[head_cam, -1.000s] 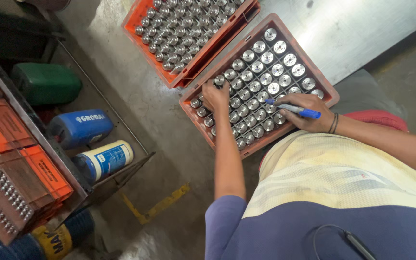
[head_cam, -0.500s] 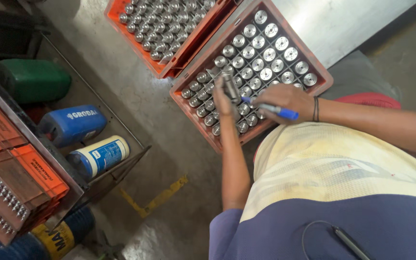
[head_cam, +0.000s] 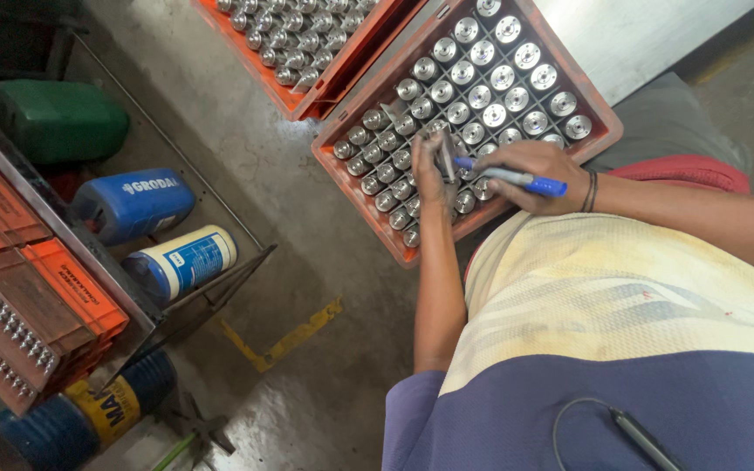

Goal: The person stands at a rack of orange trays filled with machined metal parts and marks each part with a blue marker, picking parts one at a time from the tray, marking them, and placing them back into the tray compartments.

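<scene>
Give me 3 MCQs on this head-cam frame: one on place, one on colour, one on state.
1. Where does the green jerrycan lie?
A. in the crate
B. far left, above the blue jerrycan
C. on the person's lap

2. What colour is the marker pen in the right hand?
A. blue
B. red
C. black

3. What is the left hand doing?
A. resting flat on the floor
B. gripping a jerrycan
C. holding up a metal cylinder over the orange crate

Answers:
1 B: it sits at the left edge, beyond the blue one.
2 A: barrel and cap are blue.
3 C: the fingers close round one cylinder lifted above the rows, with the pen tip at it.
</scene>
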Demonstrator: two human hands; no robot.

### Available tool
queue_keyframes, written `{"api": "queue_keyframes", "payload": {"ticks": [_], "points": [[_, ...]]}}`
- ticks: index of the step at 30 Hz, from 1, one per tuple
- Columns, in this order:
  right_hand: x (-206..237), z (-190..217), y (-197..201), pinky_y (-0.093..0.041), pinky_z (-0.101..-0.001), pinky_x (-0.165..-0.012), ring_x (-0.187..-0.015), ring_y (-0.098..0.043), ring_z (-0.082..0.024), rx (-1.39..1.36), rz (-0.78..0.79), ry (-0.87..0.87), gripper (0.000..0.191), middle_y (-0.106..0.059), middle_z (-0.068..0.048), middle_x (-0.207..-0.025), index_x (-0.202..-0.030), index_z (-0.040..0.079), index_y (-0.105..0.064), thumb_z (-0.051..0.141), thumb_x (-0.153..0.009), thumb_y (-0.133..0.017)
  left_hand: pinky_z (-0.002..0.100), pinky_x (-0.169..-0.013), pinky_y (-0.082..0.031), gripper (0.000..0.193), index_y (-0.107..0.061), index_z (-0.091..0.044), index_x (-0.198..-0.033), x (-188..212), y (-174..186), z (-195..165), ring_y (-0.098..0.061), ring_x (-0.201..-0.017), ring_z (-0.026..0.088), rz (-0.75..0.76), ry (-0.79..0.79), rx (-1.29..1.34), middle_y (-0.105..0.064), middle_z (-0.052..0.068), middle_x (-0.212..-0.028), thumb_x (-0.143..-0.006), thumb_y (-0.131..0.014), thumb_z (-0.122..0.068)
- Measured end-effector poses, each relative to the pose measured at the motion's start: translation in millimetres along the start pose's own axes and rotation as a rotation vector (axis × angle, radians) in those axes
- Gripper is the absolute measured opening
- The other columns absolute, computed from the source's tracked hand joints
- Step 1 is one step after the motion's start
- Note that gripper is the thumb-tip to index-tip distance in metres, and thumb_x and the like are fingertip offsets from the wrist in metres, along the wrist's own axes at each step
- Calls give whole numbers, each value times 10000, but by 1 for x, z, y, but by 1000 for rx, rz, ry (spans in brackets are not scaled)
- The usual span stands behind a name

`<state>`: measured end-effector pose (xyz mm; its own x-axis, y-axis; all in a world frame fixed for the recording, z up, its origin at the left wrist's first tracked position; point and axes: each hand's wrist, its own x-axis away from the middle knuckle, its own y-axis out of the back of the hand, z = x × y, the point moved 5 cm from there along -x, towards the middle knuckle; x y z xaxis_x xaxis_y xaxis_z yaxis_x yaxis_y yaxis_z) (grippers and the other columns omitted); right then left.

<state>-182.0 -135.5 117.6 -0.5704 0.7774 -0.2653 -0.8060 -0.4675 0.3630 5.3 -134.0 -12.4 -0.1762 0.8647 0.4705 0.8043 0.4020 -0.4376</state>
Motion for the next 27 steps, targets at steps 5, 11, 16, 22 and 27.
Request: {"api": "queue_keyframes", "payload": {"ticks": [5, 11, 16, 22, 27], "points": [[-3, 1, -5, -564, -389, -697, -779, -719, -263, 16, 47, 5, 230, -730, -91, -927, -1127, 69, -687, 156, -915, -696, 344, -570, -546, 249, -544, -84, -1117, -13, 15, -14, -676, -640, 235, -17, -31, -62, -698, 133, -855, -956, -540, -274], [-3, -4, 0, -574, -384, -710, -826, -729, -284, 14, -2, -59, 236, -737, -110, -972, -1129, 68, -697, 163, -913, -705, 437, -824, -566, 417, -646, -9, -1235, -36, 49, -95, -717, -954, 356, -283, -756, -1207, -721, 224, -1092, -878, -730, -207], [-1, -10, 0, -577, -373, -709, -831, -741, -276, 1, 6, -142, 238, -743, -106, -959, -1136, 77, -700, 186, -924, -709, 453, -828, -586, 383, -763, -66, -1084, -50, 66, -97, -751, -867, 348, -372, -318, -1295, -768, 196, -926, -782, -758, -300], [-1, -13, 0, -576, -369, -721, -836, -738, -274, 18, -3, -151, 250, -742, -103, -955, -1153, 80, -702, 190, -928, -702, 508, -772, -553, 506, -777, -43, -885, -48, 40, -94, -699, -884, 381, -336, -366, -1687, -731, 175, -951, -553, -935, -391], [2, -11, 7, -572, -379, -735, -863, -734, -282, 43, -59, -118, 251, -746, -106, -998, -1149, 88, -698, 186, -918, -710, 399, -685, -561, 442, -748, -71, -927, -21, 52, -141, -670, -777, 316, -265, -554, -1164, -706, 90, -936, -619, -890, -356]]}}
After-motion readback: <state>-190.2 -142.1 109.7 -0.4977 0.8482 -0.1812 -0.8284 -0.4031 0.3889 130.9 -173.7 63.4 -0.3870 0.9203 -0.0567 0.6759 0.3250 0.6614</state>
